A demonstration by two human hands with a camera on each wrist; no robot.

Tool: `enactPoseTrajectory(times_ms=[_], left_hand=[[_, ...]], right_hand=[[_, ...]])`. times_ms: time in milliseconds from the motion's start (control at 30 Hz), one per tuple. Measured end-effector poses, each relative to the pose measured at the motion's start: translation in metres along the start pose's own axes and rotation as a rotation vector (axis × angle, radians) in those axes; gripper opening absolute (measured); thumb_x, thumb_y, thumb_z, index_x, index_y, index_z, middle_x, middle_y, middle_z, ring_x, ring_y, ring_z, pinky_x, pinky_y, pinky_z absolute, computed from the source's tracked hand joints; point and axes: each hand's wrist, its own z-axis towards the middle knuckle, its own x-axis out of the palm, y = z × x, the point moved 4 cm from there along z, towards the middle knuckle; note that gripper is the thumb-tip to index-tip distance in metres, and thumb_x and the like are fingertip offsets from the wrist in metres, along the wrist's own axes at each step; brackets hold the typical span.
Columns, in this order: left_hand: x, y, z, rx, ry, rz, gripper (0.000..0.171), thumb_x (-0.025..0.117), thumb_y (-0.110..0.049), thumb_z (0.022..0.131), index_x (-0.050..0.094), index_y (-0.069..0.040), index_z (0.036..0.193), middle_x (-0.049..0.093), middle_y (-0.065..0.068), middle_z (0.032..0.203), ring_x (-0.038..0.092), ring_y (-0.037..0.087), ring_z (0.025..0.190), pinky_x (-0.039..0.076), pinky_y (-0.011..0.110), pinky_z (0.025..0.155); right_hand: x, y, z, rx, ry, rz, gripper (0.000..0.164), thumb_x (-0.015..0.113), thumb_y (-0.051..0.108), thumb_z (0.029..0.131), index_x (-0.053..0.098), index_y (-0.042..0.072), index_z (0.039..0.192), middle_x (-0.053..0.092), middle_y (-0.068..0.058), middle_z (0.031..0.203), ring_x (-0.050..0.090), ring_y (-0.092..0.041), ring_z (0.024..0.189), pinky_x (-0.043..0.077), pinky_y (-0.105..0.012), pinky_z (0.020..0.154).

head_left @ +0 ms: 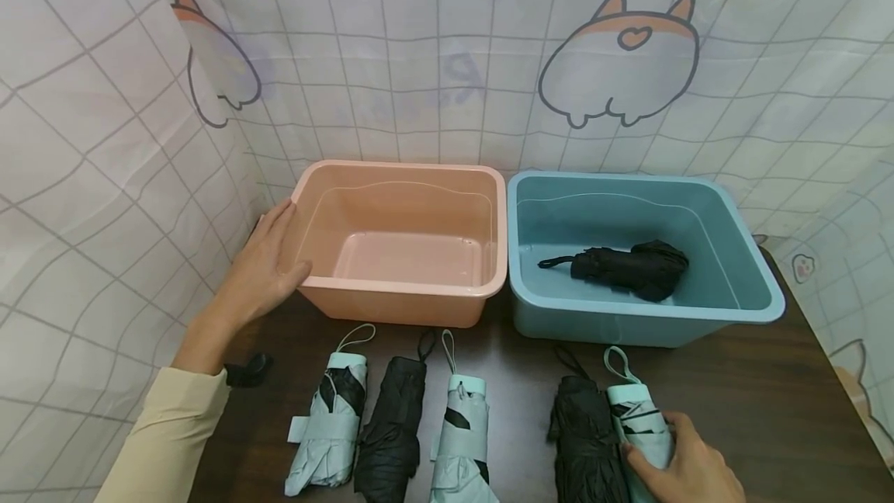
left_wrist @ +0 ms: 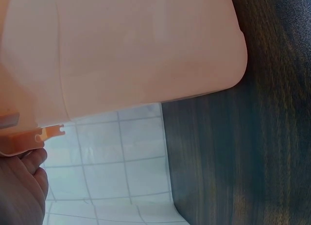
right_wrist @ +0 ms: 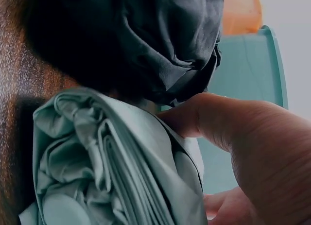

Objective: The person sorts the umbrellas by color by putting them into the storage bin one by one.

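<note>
At the left end of the peach plastic tub [head_left: 401, 305], my left hand [head_left: 261, 270] holds the rim, thumb over the front corner. The left wrist view shows its bent fingers [left_wrist: 36, 166] under the rim. My right hand [head_left: 687, 464] grips a folded mint-green umbrella [head_left: 646, 429] on the table, thumb along its left side. Close beside that umbrella lies a folded black umbrella [head_left: 587, 441], also large in the right wrist view [right_wrist: 146, 35]. Another black umbrella [head_left: 628, 266] lies inside the blue plastic tub [head_left: 594, 324].
Left of centre lie a mint umbrella [head_left: 328, 425], a black umbrella [head_left: 393, 429] and another mint umbrella [head_left: 464, 433], straps toward the tubs. Both tubs stand side by side on the dark wooden table [head_left: 726, 379]. Grid-patterned cloth [head_left: 419, 45] hangs behind and at the sides.
</note>
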Motion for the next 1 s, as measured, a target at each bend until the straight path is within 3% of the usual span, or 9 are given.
enactPoseTrajectory(times_ms=[467, 1000], left_hand=[[-0.0009, -0.0014, -0.0014, -0.011, -0.001, -0.005, 0.092, 0.064, -0.029, 0.092, 0.020, -0.006, 0.169, 0.022, 0.019, 0.176, 0.024, 0.051, 0.160, 0.031, 0.077, 0.118], [-0.0005, -0.0010, -0.0010, -0.001, -0.007, -0.001, 0.093, 0.065, -0.029, 0.092, 0.020, -0.005, 0.169, 0.021, 0.020, 0.176, 0.023, 0.052, 0.160, 0.030, 0.078, 0.117]], right_hand=[[0.0015, 0.0004, 0.0003, -0.035, 0.009, 0.038, 0.091, 0.075, 0.050, 0.088, 0.038, -0.010, 0.145, 0.068, -0.019, 0.091, 0.061, -0.023, 0.068, 0.045, -0.037, 0.056], [-0.0019, -0.0056, 0.0025, -0.096, -0.061, 0.083, 0.089, 0.079, 0.050, 0.090, 0.043, -0.006, 0.148, 0.065, -0.036, 0.125, 0.066, -0.020, 0.074, 0.048, -0.035, 0.059]])
